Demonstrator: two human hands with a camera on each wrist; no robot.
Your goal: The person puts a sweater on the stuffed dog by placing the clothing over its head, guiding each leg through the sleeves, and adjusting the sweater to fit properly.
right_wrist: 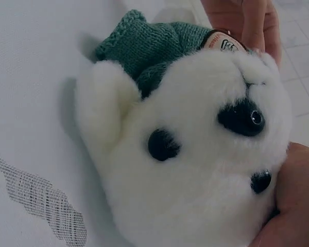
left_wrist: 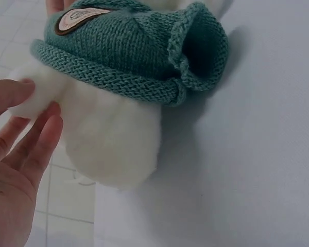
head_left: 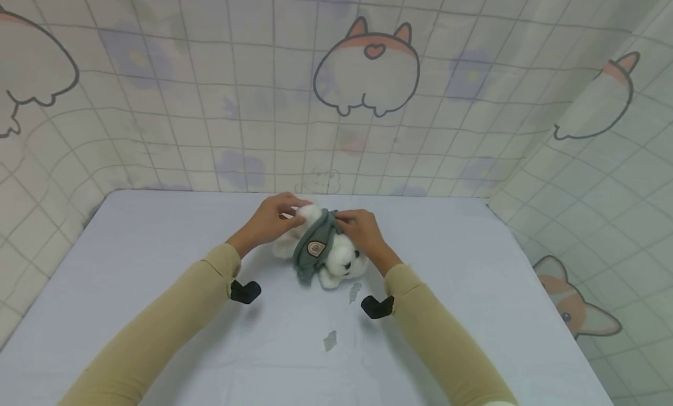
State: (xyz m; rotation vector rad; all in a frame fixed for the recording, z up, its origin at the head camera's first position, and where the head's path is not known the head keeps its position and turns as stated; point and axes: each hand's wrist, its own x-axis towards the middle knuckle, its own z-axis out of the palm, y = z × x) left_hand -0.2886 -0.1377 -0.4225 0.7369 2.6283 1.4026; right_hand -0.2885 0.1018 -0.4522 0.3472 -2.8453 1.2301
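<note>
A white stuffed animal (head_left: 344, 257) with black eyes and nose lies on its side on the table. It wears a green knitted sweater (head_left: 310, 248) with a pale badge (right_wrist: 224, 41). My left hand (head_left: 270, 219) is at the rump end, where its thumb and fingers pinch a fluffy white limb (left_wrist: 38, 95) below the sweater's rolled hem (left_wrist: 108, 80). Beside the head, my right hand (head_left: 363, 231) holds the sweater's far edge with its fingertips. An empty-looking sleeve opening (left_wrist: 203, 54) faces the left wrist camera. The toy's head partly hides the right hand in the right wrist view.
A white cloth covers the table (head_left: 447, 266), with two grey patches (head_left: 330, 340) in front of the toy. Behind hangs a checked curtain (head_left: 284, 90) printed with cartoon corgis. A black wrist mount (head_left: 245, 291) juts from each beige sleeve.
</note>
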